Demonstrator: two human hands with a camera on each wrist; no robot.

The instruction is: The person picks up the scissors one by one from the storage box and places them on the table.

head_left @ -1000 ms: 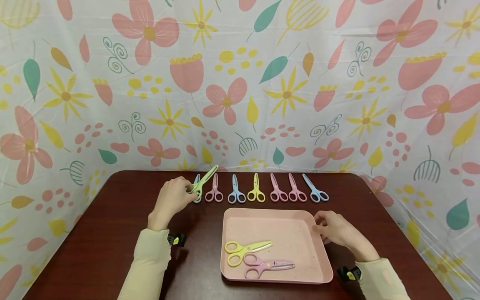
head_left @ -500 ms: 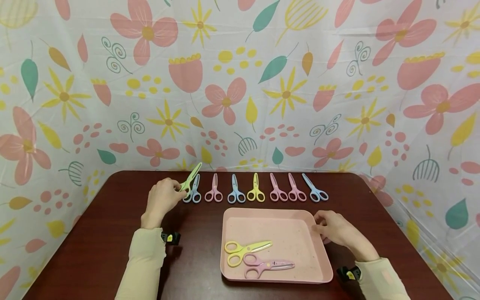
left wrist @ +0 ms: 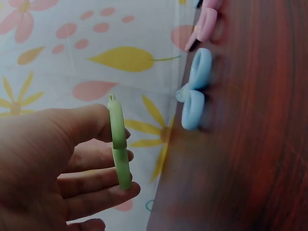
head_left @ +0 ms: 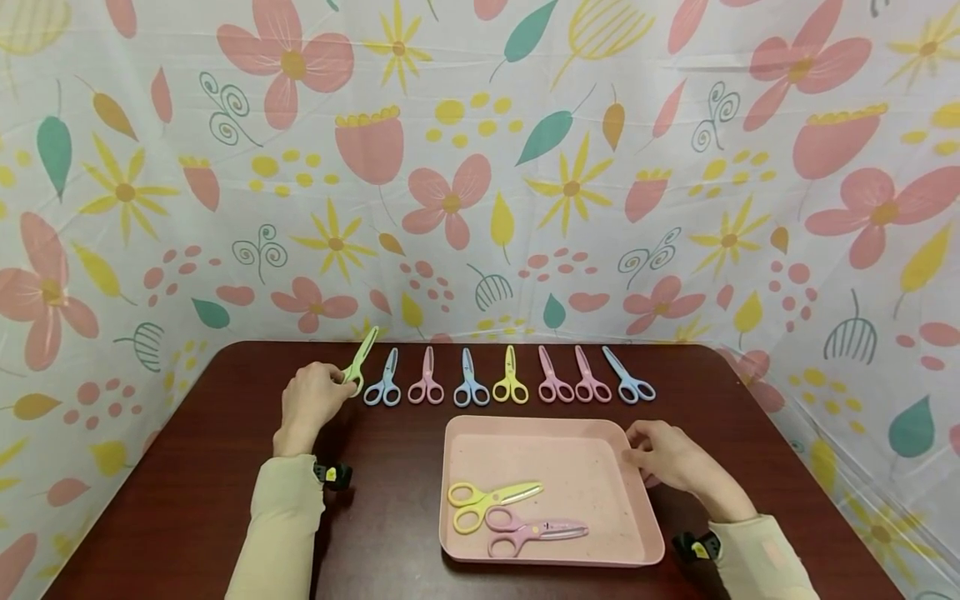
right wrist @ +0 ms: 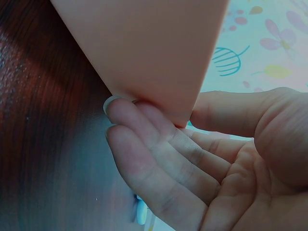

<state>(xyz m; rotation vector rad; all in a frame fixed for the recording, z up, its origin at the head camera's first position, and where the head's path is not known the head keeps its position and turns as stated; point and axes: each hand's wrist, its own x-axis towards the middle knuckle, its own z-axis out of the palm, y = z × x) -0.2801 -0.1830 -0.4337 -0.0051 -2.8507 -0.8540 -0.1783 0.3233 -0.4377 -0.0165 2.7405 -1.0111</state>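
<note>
My left hand [head_left: 311, 404] holds a pair of light green scissors [head_left: 363, 357] by the handles, blades pointing up and away, at the left end of a row of scissors. The left wrist view shows the green handle loops [left wrist: 118, 130] edge-on between thumb and fingers, with blue scissors [left wrist: 195, 91] standing apart to the right. At the right side of a pink tray [head_left: 547, 458], my right hand [head_left: 675, 460] grips the rim near the back corner, thumb on one side and fingers along the outer wall [right wrist: 149, 53]. Yellow scissors [head_left: 491, 502] and pink scissors [head_left: 536, 531] lie inside the tray.
Along the table's back edge, several scissors stretch rightward from the blue pair [head_left: 385, 383], past the yellow pair [head_left: 511, 379] to another blue pair [head_left: 628, 379]. A flower-printed curtain [head_left: 480, 183] hangs behind the dark wooden table [head_left: 390, 517].
My left hand has carried the green scissors leftward, from over the leftmost blue pair to beside it, uncovering that pair. The right hand and tray have stayed in place.
</note>
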